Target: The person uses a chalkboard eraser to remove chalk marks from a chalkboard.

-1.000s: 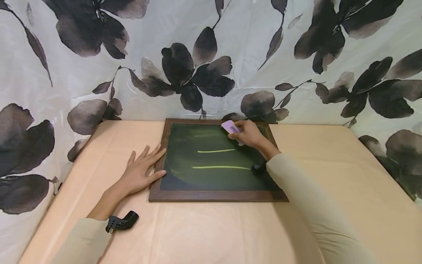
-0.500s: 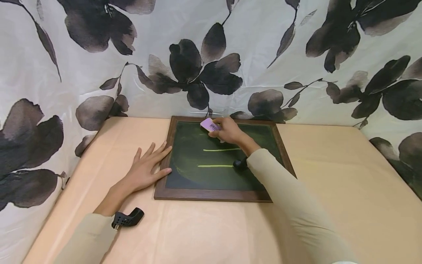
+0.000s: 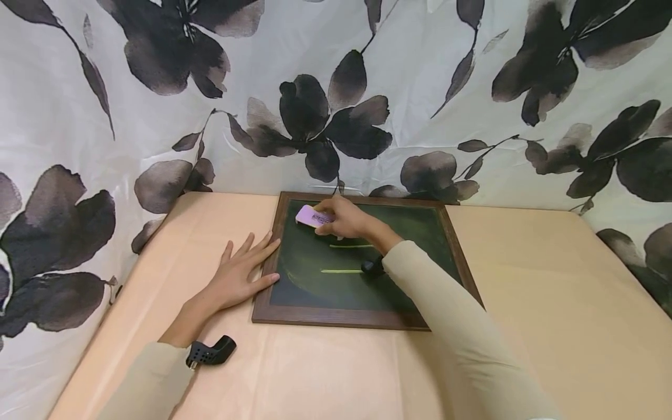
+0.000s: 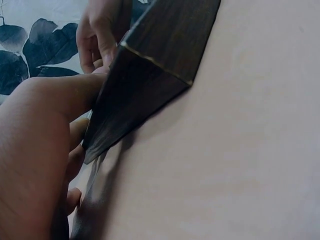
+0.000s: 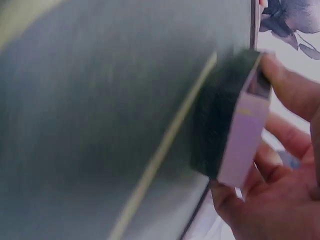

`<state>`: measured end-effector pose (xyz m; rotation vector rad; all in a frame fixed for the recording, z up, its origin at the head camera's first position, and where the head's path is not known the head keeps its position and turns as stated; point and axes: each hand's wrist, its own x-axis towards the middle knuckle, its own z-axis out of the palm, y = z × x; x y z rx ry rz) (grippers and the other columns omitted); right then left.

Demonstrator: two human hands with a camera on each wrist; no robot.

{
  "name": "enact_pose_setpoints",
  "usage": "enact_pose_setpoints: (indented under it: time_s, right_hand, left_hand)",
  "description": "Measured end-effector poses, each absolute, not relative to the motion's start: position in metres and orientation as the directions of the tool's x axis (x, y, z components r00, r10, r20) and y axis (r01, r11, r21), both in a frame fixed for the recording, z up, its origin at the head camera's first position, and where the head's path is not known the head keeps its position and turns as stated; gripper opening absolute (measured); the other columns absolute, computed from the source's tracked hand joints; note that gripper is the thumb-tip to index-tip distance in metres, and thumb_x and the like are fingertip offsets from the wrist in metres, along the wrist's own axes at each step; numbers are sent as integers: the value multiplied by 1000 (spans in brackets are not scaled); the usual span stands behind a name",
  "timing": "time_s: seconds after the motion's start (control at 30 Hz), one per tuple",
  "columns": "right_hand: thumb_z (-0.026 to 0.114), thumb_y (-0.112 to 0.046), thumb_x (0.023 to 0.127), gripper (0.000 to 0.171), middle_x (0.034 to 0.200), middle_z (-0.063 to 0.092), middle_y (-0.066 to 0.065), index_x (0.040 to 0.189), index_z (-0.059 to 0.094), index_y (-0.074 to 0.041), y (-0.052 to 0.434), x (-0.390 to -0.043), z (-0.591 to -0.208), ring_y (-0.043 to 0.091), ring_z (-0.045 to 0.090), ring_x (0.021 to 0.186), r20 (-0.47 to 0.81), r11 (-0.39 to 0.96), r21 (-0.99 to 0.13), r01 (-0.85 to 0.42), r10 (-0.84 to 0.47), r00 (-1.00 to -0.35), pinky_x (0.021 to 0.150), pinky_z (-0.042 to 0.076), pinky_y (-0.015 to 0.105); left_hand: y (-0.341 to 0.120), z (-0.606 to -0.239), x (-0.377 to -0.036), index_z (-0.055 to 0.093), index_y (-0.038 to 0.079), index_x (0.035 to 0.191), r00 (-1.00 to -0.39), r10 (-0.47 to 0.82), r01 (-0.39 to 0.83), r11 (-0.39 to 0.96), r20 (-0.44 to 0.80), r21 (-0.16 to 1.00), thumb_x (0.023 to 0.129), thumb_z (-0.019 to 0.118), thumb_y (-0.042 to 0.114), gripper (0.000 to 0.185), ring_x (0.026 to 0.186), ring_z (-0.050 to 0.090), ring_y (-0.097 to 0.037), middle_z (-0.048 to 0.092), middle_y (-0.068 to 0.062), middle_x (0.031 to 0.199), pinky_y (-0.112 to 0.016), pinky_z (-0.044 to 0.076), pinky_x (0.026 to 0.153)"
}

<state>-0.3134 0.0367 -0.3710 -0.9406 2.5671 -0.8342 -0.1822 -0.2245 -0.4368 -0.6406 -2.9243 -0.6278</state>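
A framed chalkboard (image 3: 336, 294) lies on the table, with two yellow chalk lines (image 3: 340, 271) across its middle, partly hidden by the right arm. My right hand (image 3: 349, 220) grips a purple chalkboard eraser (image 3: 310, 216) at the board's upper left. In the right wrist view, thumb and fingers hold the sides of the eraser (image 5: 245, 135), its dark felt facing the board, near a chalk line (image 5: 165, 142). My left hand (image 3: 236, 280) rests at the left side, spread fingers touching the wooden frame (image 3: 341, 317). The left wrist view shows that hand (image 4: 35, 140) against the frame's corner (image 4: 155, 65).
A peach cover lies over the table (image 3: 325, 373). Behind it hangs a white cloth (image 3: 420, 70) with dark flowers. Black wrist devices are on both arms; the left one (image 3: 212, 351) sits near the table surface. Faint chalk smears mark the board's left part.
My right hand has swept the eraser leftward along the board's upper part, from the right side to the upper left. The left hand stays at the frame; the head view has shifted slightly.
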Motion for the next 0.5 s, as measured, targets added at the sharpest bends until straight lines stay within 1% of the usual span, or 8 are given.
enact_pose_setpoints:
  time_s: [0.1, 0.2, 0.37, 0.43, 0.5]
  right_hand:
    - [73, -19, 87, 52, 119, 54, 14, 133, 55, -2, 44, -313, -366, 23, 54, 95, -116, 636, -581, -508, -682, -722, 71, 50, 32]
    - [73, -20, 86, 52, 118, 55, 11, 132, 56, -3, 58, -313, -356, 22, 51, 97, -105, 647, -553, -525, -679, -727, 79, 47, 33]
    - [72, -22, 87, 53, 115, 54, 11, 135, 55, -5, 99, -309, -340, 24, 48, 94, -66, 689, -547, -475, -602, -796, 74, 47, 36]
    - [71, -23, 88, 54, 115, 53, 11, 136, 53, -5, 118, -306, -337, 25, 49, 92, -60, 706, -550, -446, -567, -822, 69, 49, 35]
    - [71, -22, 88, 54, 114, 55, 13, 135, 54, -3, 135, -303, -335, 26, 52, 90, -43, 712, -555, -430, -541, -840, 67, 50, 34]
  left_hand:
    - [-223, -440, -179, 31, 21, 152, -911, 379, 413, 826, 164, 384, 92, 53, 54, 72, 143, 10, -37, 23, -5, 157, -66, -4, 106]
    - [-222, -440, -178, 31, 20, 152, -912, 377, 410, 823, 163, 393, 91, 55, 53, 73, 143, 10, -38, 23, -5, 157, -66, -4, 106]
    - [-221, -437, -179, 31, 20, 152, -909, 383, 416, 823, 164, 386, 91, 54, 53, 73, 143, 10, -38, 22, -6, 157, -66, -4, 106]
    - [-221, -435, -180, 31, 20, 152, -909, 384, 416, 826, 162, 381, 92, 54, 53, 73, 143, 10, -38, 22, -6, 157, -66, -4, 106]
    - [-221, -433, -180, 31, 20, 152, -909, 385, 417, 826, 162, 379, 92, 54, 53, 73, 143, 10, -38, 22, -6, 157, -66, -4, 106]
